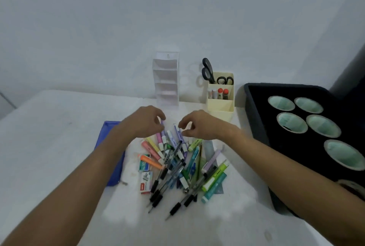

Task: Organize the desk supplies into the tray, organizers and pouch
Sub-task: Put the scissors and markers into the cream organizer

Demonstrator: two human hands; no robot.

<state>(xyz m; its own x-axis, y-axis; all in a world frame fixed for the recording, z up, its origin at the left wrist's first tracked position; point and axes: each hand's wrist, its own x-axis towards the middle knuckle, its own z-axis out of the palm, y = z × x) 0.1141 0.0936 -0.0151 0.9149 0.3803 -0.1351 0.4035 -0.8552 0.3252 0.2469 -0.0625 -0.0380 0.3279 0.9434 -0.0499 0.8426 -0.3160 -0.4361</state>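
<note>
A heap of pens and highlighters (pixel 177 164) lies mid-table, with small staple boxes (pixel 146 181) at its left edge. My left hand (pixel 147 122) hovers at the far end of the heap, fingers curled, pinching the tip of a purple highlighter (pixel 163 127). My right hand (pixel 197 125) is beside it with fingers curled over the tops of the purple and white highlighters (pixel 178 137); whether it grips one is unclear. A blue pouch (pixel 112 159) lies flat under my left forearm. A clear tiered organizer (pixel 166 80) stands at the back.
A cream organizer (pixel 221 95) at the back holds scissors (pixel 208 70) and glue sticks. A black tray (pixel 256 119) on the right carries several green-lined paper cups (pixel 292 125). A tape roll (pixel 353 186) sits at the tray's near end.
</note>
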